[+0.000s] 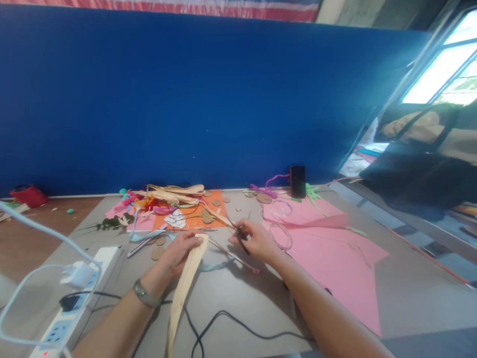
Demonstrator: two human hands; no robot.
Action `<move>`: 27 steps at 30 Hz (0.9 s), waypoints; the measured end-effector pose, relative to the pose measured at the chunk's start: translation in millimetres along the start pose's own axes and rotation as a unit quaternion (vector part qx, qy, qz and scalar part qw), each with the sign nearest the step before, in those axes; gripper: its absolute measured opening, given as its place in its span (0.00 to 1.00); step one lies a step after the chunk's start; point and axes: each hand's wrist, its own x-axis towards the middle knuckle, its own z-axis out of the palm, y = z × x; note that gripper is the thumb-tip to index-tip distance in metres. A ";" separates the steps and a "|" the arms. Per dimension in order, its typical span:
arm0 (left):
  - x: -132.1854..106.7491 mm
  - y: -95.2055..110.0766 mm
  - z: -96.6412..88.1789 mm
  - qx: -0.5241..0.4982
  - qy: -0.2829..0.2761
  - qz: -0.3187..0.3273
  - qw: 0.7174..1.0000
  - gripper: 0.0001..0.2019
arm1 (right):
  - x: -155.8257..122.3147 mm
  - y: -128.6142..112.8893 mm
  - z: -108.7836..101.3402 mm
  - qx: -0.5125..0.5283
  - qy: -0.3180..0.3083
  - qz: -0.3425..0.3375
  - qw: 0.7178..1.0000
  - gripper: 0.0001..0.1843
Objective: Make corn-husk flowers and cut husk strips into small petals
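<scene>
My left hand (181,251), with a watch on its wrist, is closed round a long pale dried leaf strip (183,291) that hangs down toward me. My right hand (256,242) is closed on a thin dark tool (240,238), perhaps scissors; its shape is hard to make out. Just beyond both hands lies an orange sheet (194,214) with a heap of dried leaf strips (175,193), brown card discs and coloured pipe cleaners on it.
Pink paper sheets (328,248) cover the table's right side. A dark phone (297,181) stands against the blue wall. A white power strip (74,303) with a charger and cables lies at the left; a black cable (238,323) runs near me. A red object (29,195) sits far left.
</scene>
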 end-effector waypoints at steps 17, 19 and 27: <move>0.2 16.1 -7.0 -0.118 0.044 0.171 0.977 0.12 | -1.5 8.8 -11.6 -0.269 -0.042 0.022 0.962 0.07; -2.4 15.5 -5.1 -0.097 0.024 0.189 0.977 0.09 | -1.2 5.2 -11.2 -0.239 0.012 0.010 0.971 0.09; -13.4 16.1 12.5 -0.037 0.075 0.277 0.957 0.11 | 6.1 -6.6 -11.4 0.388 0.074 0.145 0.907 0.16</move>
